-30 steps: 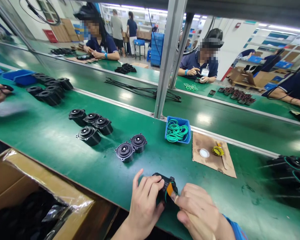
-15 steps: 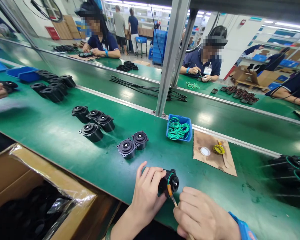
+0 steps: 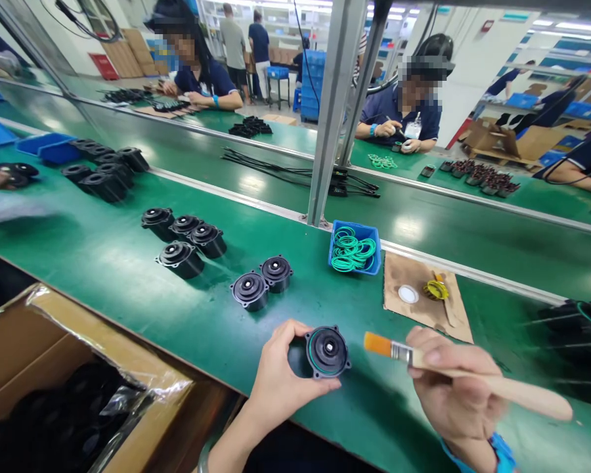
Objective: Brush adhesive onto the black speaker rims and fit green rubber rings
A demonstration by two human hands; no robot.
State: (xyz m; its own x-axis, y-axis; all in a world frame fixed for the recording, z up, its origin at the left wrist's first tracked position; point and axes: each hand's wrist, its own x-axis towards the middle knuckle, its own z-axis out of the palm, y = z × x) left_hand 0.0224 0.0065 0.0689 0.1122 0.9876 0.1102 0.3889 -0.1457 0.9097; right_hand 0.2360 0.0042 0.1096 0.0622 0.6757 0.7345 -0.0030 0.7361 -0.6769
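Plainly, I had the left hand's (image 3: 278, 374) grip opened to the width of the black housing (image 3: 329, 351), thumb and fingers on its rim, with a green ring showing around its face. The right hand's (image 3: 460, 384) grip was closed around the brush (image 3: 502, 387), its orange bristles apart from the housing. The housing was over the tabletop (image 3: 128, 276), inboard of the front edge; whether it touched down I couldn't tell. Bare green surface ran left toward two loose housings (image 3: 250, 289) and right to the cardboard sheet (image 3: 398, 269). Beyond, against the metal rail (image 3: 261, 202), the blue bin (image 3: 378, 263) held a tangle of green rings (image 3: 350, 246). On the sheet lay a white disc (image 3: 408, 294) and a small yellow container (image 3: 436, 290), contents unclear. Below the front edge, an open carton (image 3: 152, 414) held dark parts (image 3: 54, 420).
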